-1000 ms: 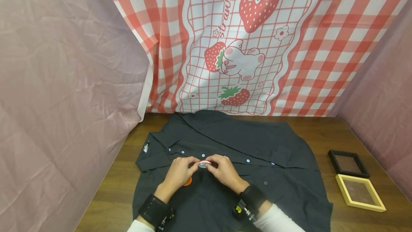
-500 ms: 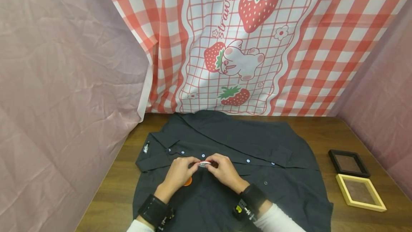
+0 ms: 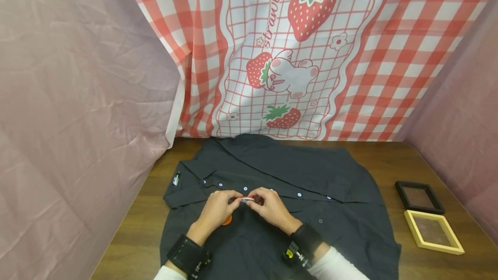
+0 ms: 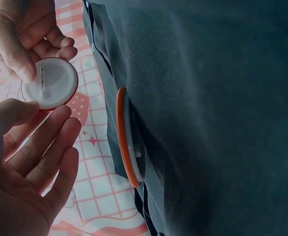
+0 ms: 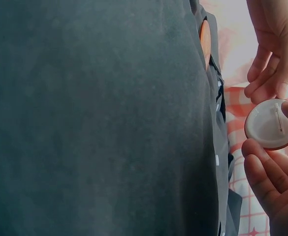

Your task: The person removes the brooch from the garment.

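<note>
A round pin-back button badge (image 3: 247,199) is held between both hands, above the dark button-up shirt (image 3: 272,241). Its white back faces the wrist cameras, with a thin metal pin (image 4: 42,81) across it and a reddish rim; its front is hidden. My left hand (image 3: 218,205) pinches one edge between thumb and fingers. The opposite edge is pinched by my right hand (image 3: 272,207), whose thumb lies beside the pin in the right wrist view. An orange-rimmed badge (image 4: 126,140) sits on the shirt, partly covered by my left hand in the head view.
Two small frames, one black (image 3: 419,197) and one pale yellow (image 3: 434,232), lie at the right on the wooden table (image 3: 136,215). A strawberry-print checked cloth (image 3: 362,98) hangs behind the shirt. Pinkish fabric (image 3: 85,98) hangs along both sides.
The head view has tilted very slightly. Both hands stay at nearly the same place, still pinching the badge; the shirt and frames lie as before.
</note>
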A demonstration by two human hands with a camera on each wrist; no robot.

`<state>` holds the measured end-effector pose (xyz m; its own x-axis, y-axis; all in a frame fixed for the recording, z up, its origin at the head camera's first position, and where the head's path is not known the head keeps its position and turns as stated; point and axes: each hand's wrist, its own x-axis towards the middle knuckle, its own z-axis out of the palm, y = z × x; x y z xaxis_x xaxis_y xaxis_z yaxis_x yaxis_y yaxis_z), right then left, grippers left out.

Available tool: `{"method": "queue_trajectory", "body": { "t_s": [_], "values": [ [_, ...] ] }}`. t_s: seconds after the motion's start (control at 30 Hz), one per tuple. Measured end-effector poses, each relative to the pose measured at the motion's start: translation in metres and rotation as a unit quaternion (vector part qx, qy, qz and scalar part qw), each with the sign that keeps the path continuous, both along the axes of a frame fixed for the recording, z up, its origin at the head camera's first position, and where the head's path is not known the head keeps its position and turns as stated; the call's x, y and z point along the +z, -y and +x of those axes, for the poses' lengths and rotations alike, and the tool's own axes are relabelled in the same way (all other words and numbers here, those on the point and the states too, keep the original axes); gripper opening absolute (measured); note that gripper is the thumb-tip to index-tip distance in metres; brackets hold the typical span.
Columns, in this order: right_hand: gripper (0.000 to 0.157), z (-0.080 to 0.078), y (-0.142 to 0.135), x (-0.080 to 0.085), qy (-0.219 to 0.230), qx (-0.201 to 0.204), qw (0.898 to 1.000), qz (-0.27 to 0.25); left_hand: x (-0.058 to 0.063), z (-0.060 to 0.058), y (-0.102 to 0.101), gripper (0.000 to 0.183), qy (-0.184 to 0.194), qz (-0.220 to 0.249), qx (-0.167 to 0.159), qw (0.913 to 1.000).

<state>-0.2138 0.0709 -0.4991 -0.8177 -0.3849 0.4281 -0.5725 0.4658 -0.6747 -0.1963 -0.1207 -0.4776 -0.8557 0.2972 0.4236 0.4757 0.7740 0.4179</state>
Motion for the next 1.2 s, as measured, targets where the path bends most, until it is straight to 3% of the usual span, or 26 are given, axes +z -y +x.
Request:
{"method": "queue_trajectory", "body": {
  "t_s": [0.43, 0.77, 1.2],
  "values": [
    [0.008, -0.0014, -0.0009, -0.0013, 0.026, 0.003, 0.999, -0.037, 0.001, 0.0004, -0.004, 0.007, -0.009, 0.017, 0.0, 0.9998],
    [0.013, 0.0002, -0.0023, 0.0008, 0.018, 0.015, 0.999, -0.025, 0.0014, 0.0028, -0.0046, 0.008, -0.005, 0.012, 0.004, 0.9999],
    [0.015, -0.0015, -0.0031, 0.0046, 0.066, 0.02, 0.997, -0.019, 0.0034, 0.0065, -0.0037, 0.007, -0.003, 0.025, -0.002, 0.9997]
  ]
}}
